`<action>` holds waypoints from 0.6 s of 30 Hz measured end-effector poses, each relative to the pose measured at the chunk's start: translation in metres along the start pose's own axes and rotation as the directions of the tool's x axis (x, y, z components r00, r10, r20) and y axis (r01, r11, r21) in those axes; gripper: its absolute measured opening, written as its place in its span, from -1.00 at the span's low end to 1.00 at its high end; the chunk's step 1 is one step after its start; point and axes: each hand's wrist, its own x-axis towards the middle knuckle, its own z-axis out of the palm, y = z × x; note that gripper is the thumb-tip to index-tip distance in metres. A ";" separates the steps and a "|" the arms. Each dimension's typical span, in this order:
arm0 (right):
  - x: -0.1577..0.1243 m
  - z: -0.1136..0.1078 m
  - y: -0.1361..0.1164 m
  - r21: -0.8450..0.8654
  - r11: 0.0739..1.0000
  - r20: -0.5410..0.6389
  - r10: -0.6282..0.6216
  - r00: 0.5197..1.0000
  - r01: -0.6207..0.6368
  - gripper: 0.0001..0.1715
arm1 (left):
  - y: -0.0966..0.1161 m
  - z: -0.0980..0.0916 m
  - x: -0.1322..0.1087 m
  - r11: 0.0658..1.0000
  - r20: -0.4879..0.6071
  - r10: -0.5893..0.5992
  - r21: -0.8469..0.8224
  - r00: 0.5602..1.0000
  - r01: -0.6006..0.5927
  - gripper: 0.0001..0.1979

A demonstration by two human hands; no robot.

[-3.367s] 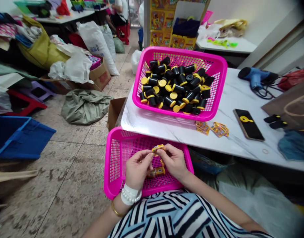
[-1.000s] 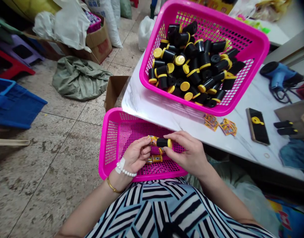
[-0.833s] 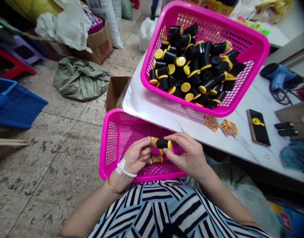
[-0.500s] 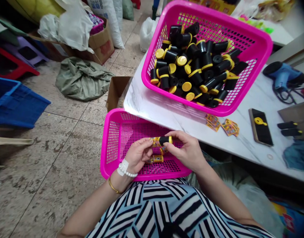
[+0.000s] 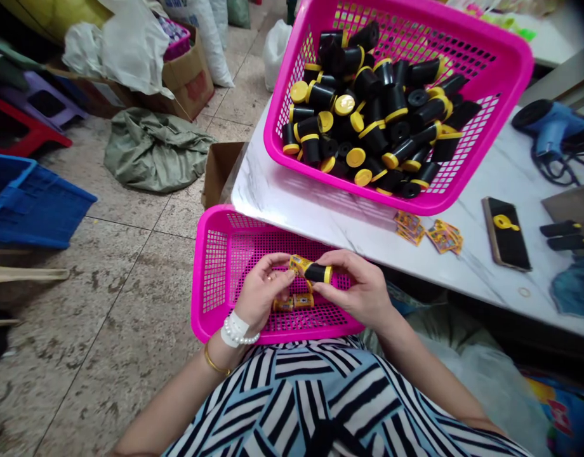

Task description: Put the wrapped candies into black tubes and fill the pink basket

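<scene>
Over the lower pink basket (image 5: 199,279), my right hand (image 5: 361,282) grips a small black canister (image 5: 317,273) by its yellow-capped end, lying sideways between thumb and fingers. An orange printed label (image 5: 299,264) sits at the canister's other end, partly around it. The thumb and forefinger of my left hand (image 5: 261,285) are at that label's edge, closed on it as far as I can see. Below the hands, orange-labelled canisters (image 5: 302,301) lie in the basket; my left fingers hide part of one.
A larger pink basket (image 5: 515,70) of black canisters (image 5: 397,101) stands on the white marbled table (image 5: 292,197). Loose orange labels (image 5: 444,237), a phone (image 5: 507,244) and a blue heat gun (image 5: 551,136) lie to the right. A blue crate (image 5: 39,203) is on the floor at left.
The label end of the canister has risen and now tilts up to the left. My left fingers have opened out somewhat and shifted around the label. The view has moved slightly.
</scene>
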 end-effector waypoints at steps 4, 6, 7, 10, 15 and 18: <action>0.001 -0.006 -0.004 0.001 0.989 0.085 -0.146 0.986 0.147 -0.65 | 0.009 -0.006 0.000 0.992 0.210 -0.029 0.122 0.977 0.003 -0.58; -0.001 -0.006 -0.004 0.000 0.980 0.086 -0.199 0.976 0.200 -0.57 | 0.012 -0.009 0.001 0.982 0.264 -0.055 0.191 0.963 0.003 -0.70; -0.002 -0.005 -0.004 0.003 0.976 0.083 -0.219 0.972 0.220 -0.53 | 0.013 -0.009 0.002 0.976 0.275 -0.057 0.218 0.960 -0.005 -0.73; -0.006 0.005 0.003 0.054 0.972 0.071 -0.233 0.970 0.230 -0.46 | 0.012 -0.006 0.004 0.948 0.284 -0.047 0.315 0.958 -0.047 -0.73; -0.013 0.024 0.019 0.077 0.986 0.027 -0.154 0.988 0.151 -0.44 | 0.003 -0.004 0.006 0.926 0.263 -0.043 0.372 0.964 -0.060 -0.74; -0.016 0.025 0.025 0.056 0.985 0.023 -0.167 0.986 0.165 -0.47 | 0.000 -0.010 0.004 0.957 0.273 -0.183 0.271 0.945 0.107 -0.58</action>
